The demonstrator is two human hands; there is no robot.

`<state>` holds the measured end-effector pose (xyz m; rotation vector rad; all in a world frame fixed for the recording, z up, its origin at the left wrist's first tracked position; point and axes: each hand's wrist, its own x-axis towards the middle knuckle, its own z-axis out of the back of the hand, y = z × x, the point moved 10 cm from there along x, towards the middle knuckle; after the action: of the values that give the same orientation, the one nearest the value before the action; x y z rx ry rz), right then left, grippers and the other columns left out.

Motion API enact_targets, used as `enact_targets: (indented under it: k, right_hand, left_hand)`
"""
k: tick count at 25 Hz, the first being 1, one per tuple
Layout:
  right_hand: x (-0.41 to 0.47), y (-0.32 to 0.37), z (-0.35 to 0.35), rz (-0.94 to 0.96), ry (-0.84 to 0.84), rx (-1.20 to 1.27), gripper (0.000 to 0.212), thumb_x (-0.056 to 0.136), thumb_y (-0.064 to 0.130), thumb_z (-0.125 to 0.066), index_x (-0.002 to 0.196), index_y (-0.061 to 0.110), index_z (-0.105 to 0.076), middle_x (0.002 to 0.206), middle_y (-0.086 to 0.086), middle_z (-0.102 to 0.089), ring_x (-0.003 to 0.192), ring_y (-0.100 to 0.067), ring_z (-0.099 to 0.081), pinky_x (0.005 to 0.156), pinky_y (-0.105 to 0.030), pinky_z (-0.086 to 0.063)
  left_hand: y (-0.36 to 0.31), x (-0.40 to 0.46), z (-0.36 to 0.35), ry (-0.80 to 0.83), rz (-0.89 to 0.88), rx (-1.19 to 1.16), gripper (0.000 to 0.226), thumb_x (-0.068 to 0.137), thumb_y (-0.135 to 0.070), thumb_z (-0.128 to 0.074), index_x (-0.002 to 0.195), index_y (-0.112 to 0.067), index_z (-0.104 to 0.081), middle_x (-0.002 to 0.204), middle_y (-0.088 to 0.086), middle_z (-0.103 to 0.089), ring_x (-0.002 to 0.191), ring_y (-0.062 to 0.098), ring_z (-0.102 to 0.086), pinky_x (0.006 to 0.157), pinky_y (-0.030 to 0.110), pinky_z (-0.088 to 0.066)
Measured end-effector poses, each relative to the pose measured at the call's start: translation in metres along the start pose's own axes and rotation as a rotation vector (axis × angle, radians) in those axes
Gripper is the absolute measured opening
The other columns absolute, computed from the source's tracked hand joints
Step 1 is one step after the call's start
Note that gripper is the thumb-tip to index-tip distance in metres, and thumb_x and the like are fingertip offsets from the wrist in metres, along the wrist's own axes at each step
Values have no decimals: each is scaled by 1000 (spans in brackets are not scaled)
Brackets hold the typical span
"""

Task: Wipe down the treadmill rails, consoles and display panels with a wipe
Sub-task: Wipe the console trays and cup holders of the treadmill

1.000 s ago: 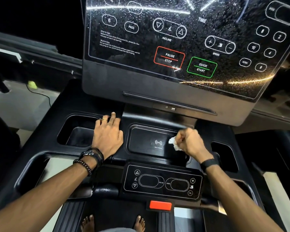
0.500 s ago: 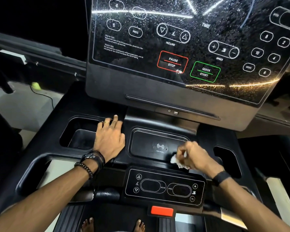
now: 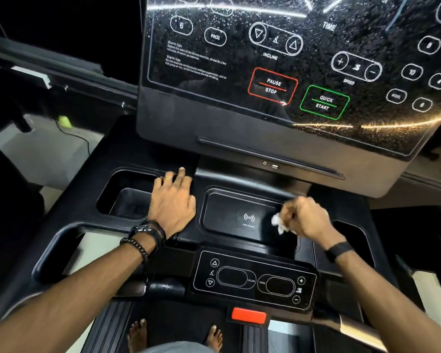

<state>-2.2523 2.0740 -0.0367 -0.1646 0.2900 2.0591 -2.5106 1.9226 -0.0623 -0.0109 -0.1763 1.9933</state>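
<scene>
I stand on a black treadmill. My right hand (image 3: pixel 304 216) grips a crumpled white wipe (image 3: pixel 278 222) and presses it on the right side of the recessed charging tray (image 3: pixel 229 215) in the console. My left hand (image 3: pixel 172 202) lies flat, fingers straight, on the console ridge between the left cup holder (image 3: pixel 127 200) and the tray. The big glossy display panel (image 3: pixel 278 59) rises above, speckled with droplets. A small control panel (image 3: pixel 252 278) with incline and speed buttons sits below the tray.
A red safety key (image 3: pixel 248 315) sits under the small panel. A right cup holder (image 3: pixel 351 238) lies beyond my right wrist. My bare feet (image 3: pixel 138 335) stand on the belt. Another machine's frame (image 3: pixel 49 70) and a cable (image 3: pixel 74 135) lie to the left.
My right hand with the wipe slid down to the tray's lower right edge, then back up to its right side. The left hand has stayed put.
</scene>
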Motion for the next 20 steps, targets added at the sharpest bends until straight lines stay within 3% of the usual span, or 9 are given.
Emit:
enact_targets:
  k: [2, 4, 6, 9, 12, 14, 16, 18, 20]
  right_hand:
    - [5, 45, 11, 98, -112, 78, 18, 79, 5, -66, 75, 23, -66, 79, 5, -68, 83, -20, -64, 73, -31, -48]
    - [-4, 90, -20, 256, -3, 189, 25, 72, 2, -64, 70, 27, -63, 69, 13, -64, 73, -6, -62, 68, -25, -47]
    - [-19, 87, -39, 311, 140, 211, 25, 72, 3, -67, 67, 27, -65, 67, 14, -65, 69, 1, -61, 71, -26, -53]
    - [-7, 37, -27, 125, 163, 99, 33, 76, 3, -69, 59, 30, -64, 68, 14, -67, 72, -6, -64, 76, -35, -57]
    - [6, 84, 0, 132, -80, 94, 27, 78, 5, -61, 61, 25, -55, 72, 7, -65, 80, -18, -66, 68, -27, -44]
    - [-4, 128, -22, 263, -23, 166, 25, 76, 5, -64, 65, 27, -59, 72, 10, -65, 75, -12, -62, 68, -24, -40]
    - [-19, 118, -36, 323, 119, 180, 24, 78, 8, -69, 67, 30, -64, 69, 12, -65, 70, -6, -59, 69, -25, -46]
    - [-13, 73, -30, 220, 196, 67, 23, 83, 13, -70, 69, 30, -65, 74, 8, -65, 78, -12, -63, 77, -30, -54]
    - [8, 51, -7, 84, 58, -9, 14, 86, 13, -66, 77, 23, -68, 85, -1, -69, 89, -25, -67, 81, -33, -54]
  left_hand:
    - [0, 1, -2, 8, -8, 2, 61, 78, -31, -27, 113, -3, -68, 134, 19, -62, 111, 39, -58, 86, 48, -45]
    - [-1, 0, -1, 3, -12, -1, 61, 78, -31, -27, 114, -3, -67, 135, 18, -62, 111, 40, -58, 87, 49, -45]
    - [1, 0, -2, 4, -10, 2, 62, 79, -32, -27, 115, -3, -67, 136, 18, -62, 113, 39, -58, 88, 49, -46]
    - [0, 0, -1, 0, -6, 0, 61, 79, -32, -27, 114, -3, -68, 135, 18, -62, 111, 39, -58, 87, 48, -46]
    - [-1, 0, -2, 6, -17, -2, 60, 79, -31, -27, 112, -3, -68, 134, 19, -62, 111, 40, -58, 87, 49, -46]
    - [0, 0, -2, -2, -14, -1, 58, 79, -32, -28, 112, -4, -67, 135, 18, -62, 111, 39, -57, 86, 48, -45]
    - [1, 0, -3, -1, -15, 6, 58, 78, -32, -28, 113, -5, -67, 136, 17, -62, 111, 38, -57, 87, 48, -45]
    - [1, 0, -1, 0, -13, 10, 59, 78, -33, -28, 114, -6, -67, 136, 17, -61, 112, 38, -57, 88, 47, -44]
    - [1, 0, -2, 1, -5, 11, 60, 79, -33, -27, 115, -6, -67, 137, 17, -61, 113, 37, -57, 89, 47, -44]
